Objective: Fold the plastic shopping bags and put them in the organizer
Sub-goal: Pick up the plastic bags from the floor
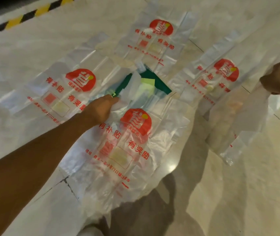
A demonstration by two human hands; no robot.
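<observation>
**Four printed bags flat, a fifth held up**

Four clear shopping bags lie on the tiled floor point(238, 193); the nearest bag point(127, 150) lies centre. The left hand point(101, 108), arm stretched forward, pinches a green organizer point(149, 82) just beyond it. At right, the right hand point(279, 77) grips a hanging bag point(245, 125). Striped tape point(16, 21) crosses far left.

Four clear plastic shopping bags are lying flat on the tiled floor point(238, 184), each carrying red print.

- Near bag point(124, 150): a red round logo is showing above the large characters 有补贴 and 有奖励; the small line beneath is too blurred to read.
- Left bag point(59, 92): 有补贴, 有奖 showing, the rest running under a forearm.
- Far bag point(154, 41): 有补贴, 有奖励.
- Right bag point(212, 82): the same print, tilted and only partly legible.
</observation>
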